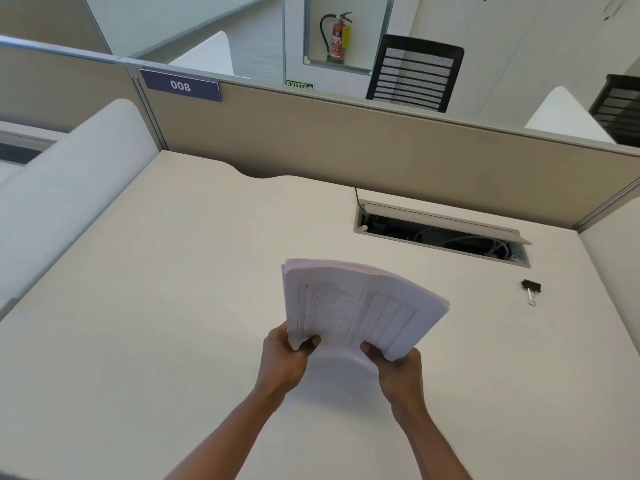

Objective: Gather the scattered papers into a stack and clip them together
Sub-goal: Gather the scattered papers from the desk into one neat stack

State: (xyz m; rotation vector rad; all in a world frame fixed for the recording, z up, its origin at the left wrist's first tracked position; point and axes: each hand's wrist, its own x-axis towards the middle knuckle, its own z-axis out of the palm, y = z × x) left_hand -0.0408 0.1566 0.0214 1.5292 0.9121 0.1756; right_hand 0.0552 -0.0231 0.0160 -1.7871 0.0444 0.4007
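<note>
Above desk (pixel 173 306), both hands clamped on paper stack (pixel 360 303), binder clip (pixel 531 290) apart, sign "008" (pixel 180 86)

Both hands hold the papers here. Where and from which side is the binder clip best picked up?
Probably by its black body, pinched from above with the right hand, the nearer one. The binder clip lies flat on the desk, right of the papers and apart from them, its silver wire loop pointing toward the person.
</note>
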